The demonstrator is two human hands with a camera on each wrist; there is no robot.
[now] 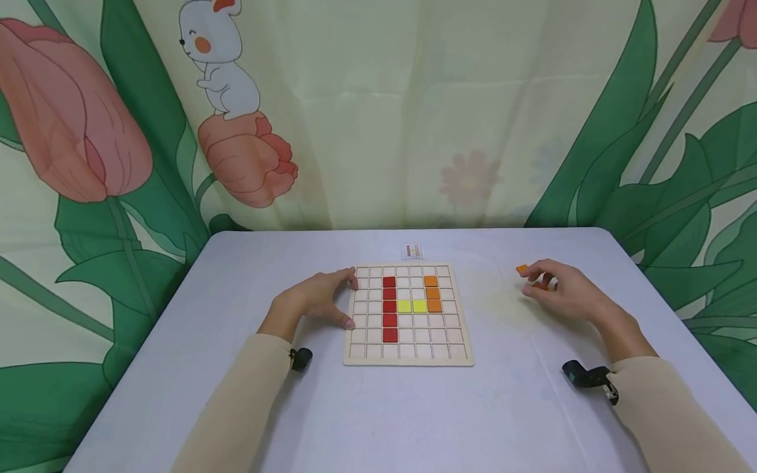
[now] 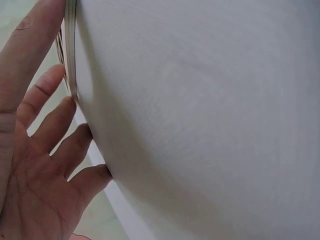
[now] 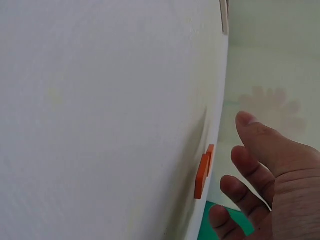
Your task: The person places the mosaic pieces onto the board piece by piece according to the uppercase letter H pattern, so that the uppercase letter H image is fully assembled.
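A pale wooden grid board (image 1: pixel 408 362) lies flat on the table. In its cells sit a column of several red tiles (image 1: pixel 389 307), two yellow tiles (image 1: pixel 419 306) side by side, and three orange tiles (image 1: pixel 434 293) in a column. My left hand (image 1: pixel 316 295) rests against the board's left edge, thumb and fingers spread apart. Over to the right, my right hand (image 1: pixel 562 289) hovers with loosely bent fingers by a loose orange tile (image 1: pixel 522 268). The right wrist view shows two loose orange tiles (image 3: pixel 201 177) on the cloth, apart from that hand's fingers.
A small card (image 1: pixel 412 251) with a printed grid pattern lies just behind the board. White cloth covers the table (image 1: pixel 473 420). A curtain (image 1: pixel 378 131) with printed flowers hangs along the back edge. Each wrist wears a small black camera, the right one (image 1: pixel 585 376) close to the table.
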